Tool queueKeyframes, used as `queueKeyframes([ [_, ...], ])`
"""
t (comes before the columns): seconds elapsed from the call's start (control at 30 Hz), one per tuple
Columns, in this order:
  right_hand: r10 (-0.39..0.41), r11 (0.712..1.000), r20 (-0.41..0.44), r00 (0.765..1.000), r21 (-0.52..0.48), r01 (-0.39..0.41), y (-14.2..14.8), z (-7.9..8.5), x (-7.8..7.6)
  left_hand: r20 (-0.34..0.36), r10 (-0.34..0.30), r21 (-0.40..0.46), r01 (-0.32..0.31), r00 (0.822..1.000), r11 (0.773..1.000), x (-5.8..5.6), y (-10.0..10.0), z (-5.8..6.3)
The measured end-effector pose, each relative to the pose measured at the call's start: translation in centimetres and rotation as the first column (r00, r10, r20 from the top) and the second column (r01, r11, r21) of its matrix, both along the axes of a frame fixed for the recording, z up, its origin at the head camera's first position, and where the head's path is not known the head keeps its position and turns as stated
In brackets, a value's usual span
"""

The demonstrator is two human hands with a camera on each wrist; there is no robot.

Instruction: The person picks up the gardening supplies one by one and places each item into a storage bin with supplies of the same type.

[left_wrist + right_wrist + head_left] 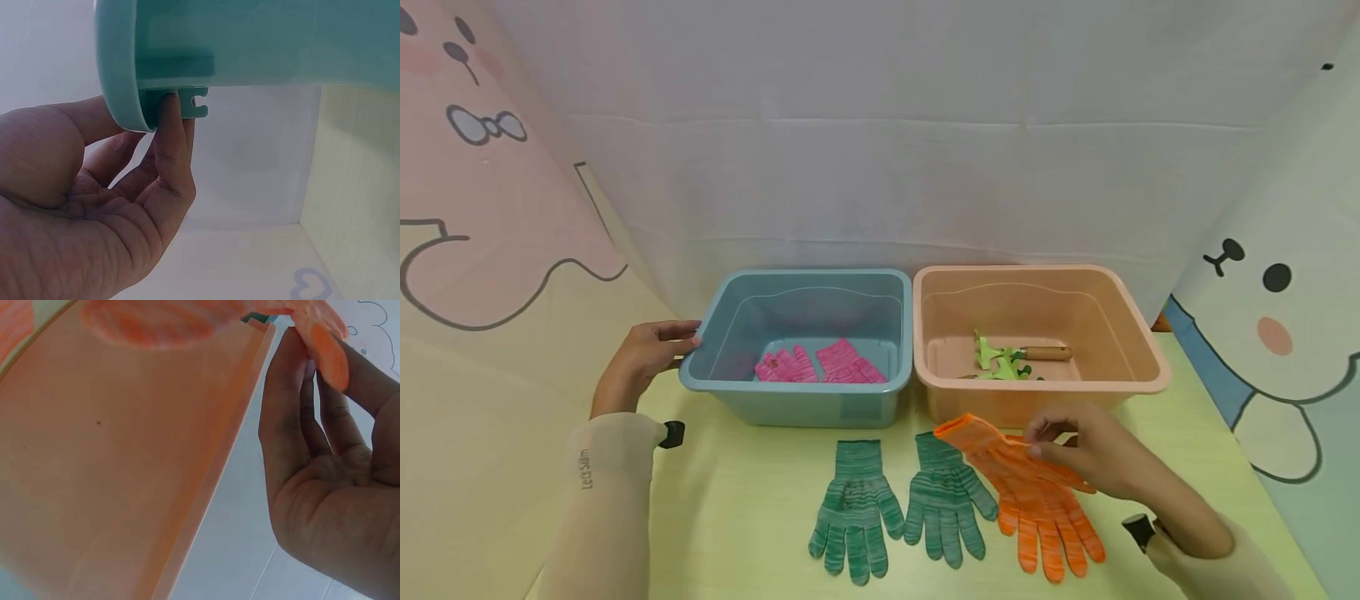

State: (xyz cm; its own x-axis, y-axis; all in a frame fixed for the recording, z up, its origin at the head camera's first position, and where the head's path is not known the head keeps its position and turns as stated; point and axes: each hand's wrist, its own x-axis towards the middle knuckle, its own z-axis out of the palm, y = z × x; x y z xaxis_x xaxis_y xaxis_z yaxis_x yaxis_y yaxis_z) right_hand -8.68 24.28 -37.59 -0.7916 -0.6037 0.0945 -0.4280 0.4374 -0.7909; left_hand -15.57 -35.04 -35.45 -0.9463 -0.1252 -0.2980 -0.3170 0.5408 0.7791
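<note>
My left hand [643, 354] grips the left rim of a blue plastic basin [820, 404]; in the left wrist view the fingers [170, 144] curl up under that rim. Two pink knit gloves [850, 364] lie inside the basin. Over the table's right front, my right hand [1093, 450] pinches orange knit glove fabric [1048, 521] between thumb and fingertips. In the right wrist view an orange glove fingertip [330, 359] pokes out from the pinch. Whether one or two orange gloves are there, I cannot tell. Two green knit gloves [857, 512] lie flat to the left of the orange fabric.
An orange plastic basin [1037, 404] stands against the blue one on its right. Within it lie a wooden-handled tool [1048, 353] and light green pieces [992, 358]. Behind both basins hangs a pale cloth wall [887, 183], with printed cloth at either side.
</note>
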Motion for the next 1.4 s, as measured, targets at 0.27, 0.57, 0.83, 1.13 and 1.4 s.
queueKeyframes([
  [0.27,-0.017,0.999,0.003,1.0,-0.04,0.018,-1.3,0.6,0.0,-0.001,-0.012,-0.024,0.012,1.0,1.0,0.1,0.0,0.2],
  [0.57,-0.028,0.999,0.012,1.0,-0.039,0.028,-2.8,1.2,-0.2,-0.003,-0.02,-0.018,0.02,1.0,1.0,0.0,-0.2,0.1],
  [0.83,-0.062,0.998,0.03,0.998,-0.02,0.063,-3.8,1.8,-0.5,-0.003,-0.024,-0.035,0.024,1.0,0.999,-0.1,-0.2,0.0],
  [1.13,-0.066,0.996,0.028,0.997,-0.064,0.068,-5.2,2.4,-1.1,-0.004,-0.02,-0.032,0.02,1.0,0.999,0.0,-0.3,0.0],
  [1.4,-0.087,0.995,-0.032,0.996,-0.052,0.085,-6.3,3.0,-1.7,-0.008,-0.004,-0.027,0.004,1.0,1.0,-0.1,-0.1,-0.1],
])
